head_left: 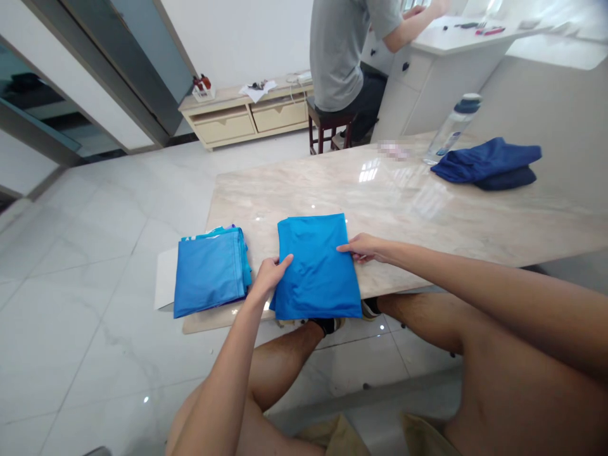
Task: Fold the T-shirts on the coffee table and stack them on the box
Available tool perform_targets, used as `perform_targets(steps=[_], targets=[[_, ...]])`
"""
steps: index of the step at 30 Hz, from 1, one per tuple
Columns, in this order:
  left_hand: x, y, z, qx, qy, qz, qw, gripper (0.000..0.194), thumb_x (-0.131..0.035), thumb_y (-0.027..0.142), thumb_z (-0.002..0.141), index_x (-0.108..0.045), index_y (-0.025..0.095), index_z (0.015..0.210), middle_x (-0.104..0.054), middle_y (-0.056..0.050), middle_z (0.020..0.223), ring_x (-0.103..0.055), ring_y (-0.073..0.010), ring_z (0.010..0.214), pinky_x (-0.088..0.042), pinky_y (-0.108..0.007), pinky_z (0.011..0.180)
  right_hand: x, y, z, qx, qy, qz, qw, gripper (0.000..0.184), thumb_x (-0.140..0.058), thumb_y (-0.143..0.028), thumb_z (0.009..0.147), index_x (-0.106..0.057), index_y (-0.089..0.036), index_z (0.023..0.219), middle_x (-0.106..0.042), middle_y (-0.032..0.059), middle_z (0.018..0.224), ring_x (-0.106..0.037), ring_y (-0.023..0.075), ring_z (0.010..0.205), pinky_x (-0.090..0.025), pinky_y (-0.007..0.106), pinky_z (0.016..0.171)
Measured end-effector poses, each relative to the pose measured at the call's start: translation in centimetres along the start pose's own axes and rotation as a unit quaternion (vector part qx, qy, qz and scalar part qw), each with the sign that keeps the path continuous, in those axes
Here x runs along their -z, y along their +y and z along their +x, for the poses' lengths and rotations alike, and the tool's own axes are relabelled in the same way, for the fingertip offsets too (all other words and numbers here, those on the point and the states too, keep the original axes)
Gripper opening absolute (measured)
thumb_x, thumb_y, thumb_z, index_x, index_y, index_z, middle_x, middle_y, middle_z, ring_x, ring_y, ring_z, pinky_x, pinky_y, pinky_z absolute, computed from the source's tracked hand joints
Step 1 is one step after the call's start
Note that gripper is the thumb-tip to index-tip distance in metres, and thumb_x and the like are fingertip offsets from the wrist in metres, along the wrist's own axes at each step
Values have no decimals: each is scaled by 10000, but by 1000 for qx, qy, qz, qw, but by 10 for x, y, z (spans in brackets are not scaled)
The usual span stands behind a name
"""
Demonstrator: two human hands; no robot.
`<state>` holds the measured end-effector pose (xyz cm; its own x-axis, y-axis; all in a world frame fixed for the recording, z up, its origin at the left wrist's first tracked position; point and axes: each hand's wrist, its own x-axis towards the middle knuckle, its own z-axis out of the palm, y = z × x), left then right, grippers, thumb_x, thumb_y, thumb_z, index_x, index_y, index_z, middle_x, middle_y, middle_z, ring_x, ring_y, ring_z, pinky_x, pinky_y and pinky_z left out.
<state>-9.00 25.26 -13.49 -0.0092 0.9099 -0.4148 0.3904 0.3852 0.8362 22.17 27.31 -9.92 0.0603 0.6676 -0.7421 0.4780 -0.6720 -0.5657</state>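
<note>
A bright blue folded cloth [316, 269], perhaps a garment, lies at the near edge of the marble-patterned table [294, 187], its lower end reaching past the edge. My left hand [273, 273] grips its left side, thumb on top and fingers underneath. On the opposite side my right hand [365, 247] pinches the right edge between thumb and fingers. To the left sits a stack of folded blue cloths [209, 269], its top piece smooth and slightly darker. Under that stack a white sheet or board [164, 278] sticks out on the left.
A clear water bottle [449, 133] with a blue lid stands at the back right beside a crumpled dark blue cloth [489, 164]. Beyond the table a person in a grey shirt [339, 57] sits on a stool [327, 123] at a white counter [441, 38]. A low cabinet [225, 126] lines the wall.
</note>
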Motion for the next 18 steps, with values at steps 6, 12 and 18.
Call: perform_targets(steps=[6, 12, 18], targets=[[-1, 8, -3, -22, 2, -93, 995, 478, -935, 582, 691, -849, 156, 892, -864, -113, 941, -781, -303, 911, -596, -347, 749, 19, 1, -5, 87, 48, -73, 992, 390, -1003, -442, 772, -731, -163, 757, -640, 21, 737, -576, 142, 712, -474, 223, 571], [12, 24, -24, -68, 55, -159, 983, 660, -971, 677, 628, -852, 135, 986, -847, -96, 983, -744, -237, 924, -574, -309, 817, 49, -6, -34, 231, 62, -79, 968, 491, -902, -581, 856, -675, -181, 684, -592, -4, 688, -553, 145, 732, -439, 249, 652], [19, 58, -53, -147, 104, -255, 950, 600, -991, 629, 649, -825, 161, 985, -807, -55, 996, -713, -201, 980, -559, -308, 926, 69, -31, -75, 350, 160, -10, 923, 477, -841, -642, 878, -780, -172, 827, -736, 43, 838, -646, 190, 839, -518, 298, 768]])
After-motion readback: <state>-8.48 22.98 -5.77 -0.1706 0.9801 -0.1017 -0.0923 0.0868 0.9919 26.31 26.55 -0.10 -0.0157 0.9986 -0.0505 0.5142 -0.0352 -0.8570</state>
